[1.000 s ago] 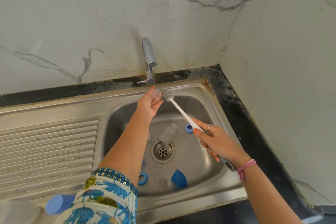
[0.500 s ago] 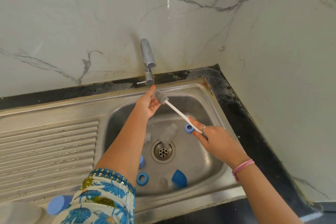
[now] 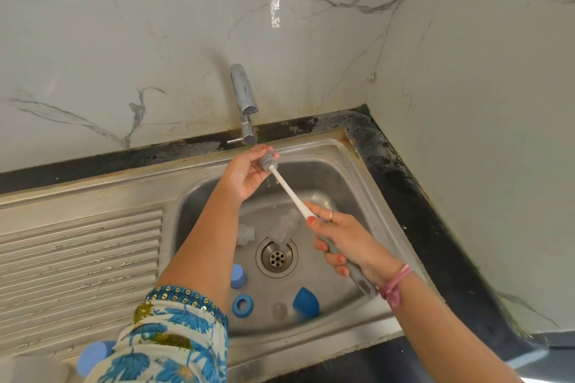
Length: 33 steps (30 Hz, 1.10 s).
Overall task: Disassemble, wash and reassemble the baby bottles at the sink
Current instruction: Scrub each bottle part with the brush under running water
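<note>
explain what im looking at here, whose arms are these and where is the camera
The camera sits on a person's head, looking down at their own two arms over a steel sink. No robot is involved. The right hand grips a long bottle brush. The left hand holds a small clear part, hard to identify, against the brush's head below the tap. In the basin lie a clear bottle by the drain, a blue ring and a blue cap.
</note>
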Available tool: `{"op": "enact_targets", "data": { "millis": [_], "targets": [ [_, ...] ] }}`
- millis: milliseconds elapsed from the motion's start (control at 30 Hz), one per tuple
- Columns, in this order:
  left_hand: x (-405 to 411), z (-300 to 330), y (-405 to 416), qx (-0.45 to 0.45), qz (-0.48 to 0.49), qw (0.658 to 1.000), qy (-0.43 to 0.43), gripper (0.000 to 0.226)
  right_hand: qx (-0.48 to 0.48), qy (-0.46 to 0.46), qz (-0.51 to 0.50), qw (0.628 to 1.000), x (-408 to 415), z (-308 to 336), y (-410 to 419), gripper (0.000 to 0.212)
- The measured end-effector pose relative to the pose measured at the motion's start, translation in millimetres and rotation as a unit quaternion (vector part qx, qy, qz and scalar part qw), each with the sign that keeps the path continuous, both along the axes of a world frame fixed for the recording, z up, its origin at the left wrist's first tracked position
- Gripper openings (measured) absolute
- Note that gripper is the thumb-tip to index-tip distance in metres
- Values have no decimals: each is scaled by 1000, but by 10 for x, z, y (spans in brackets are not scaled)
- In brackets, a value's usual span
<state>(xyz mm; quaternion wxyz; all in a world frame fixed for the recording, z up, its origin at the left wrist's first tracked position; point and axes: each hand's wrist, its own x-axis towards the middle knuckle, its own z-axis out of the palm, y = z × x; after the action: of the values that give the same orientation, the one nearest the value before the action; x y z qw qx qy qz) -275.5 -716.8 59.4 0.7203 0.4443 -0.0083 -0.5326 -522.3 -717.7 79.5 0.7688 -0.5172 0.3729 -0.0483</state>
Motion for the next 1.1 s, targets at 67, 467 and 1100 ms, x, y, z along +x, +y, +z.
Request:
{"op": "enact_targets", "data": {
  "millis": [67, 467, 1100],
  "targets": [
    [13, -25, 41, -83, 33, 993, 72, 23, 195, -82, -18, 977, -5, 67, -51, 37],
    [-10, 16, -109, 209, 23, 969, -128, 31, -653, 292, 198, 671, 175, -243, 225, 62],
    [-151, -93, -230, 171, 47, 978, -109, 20, -579, 270, 180, 748, 54, -302, 107, 53]
  ]
}}
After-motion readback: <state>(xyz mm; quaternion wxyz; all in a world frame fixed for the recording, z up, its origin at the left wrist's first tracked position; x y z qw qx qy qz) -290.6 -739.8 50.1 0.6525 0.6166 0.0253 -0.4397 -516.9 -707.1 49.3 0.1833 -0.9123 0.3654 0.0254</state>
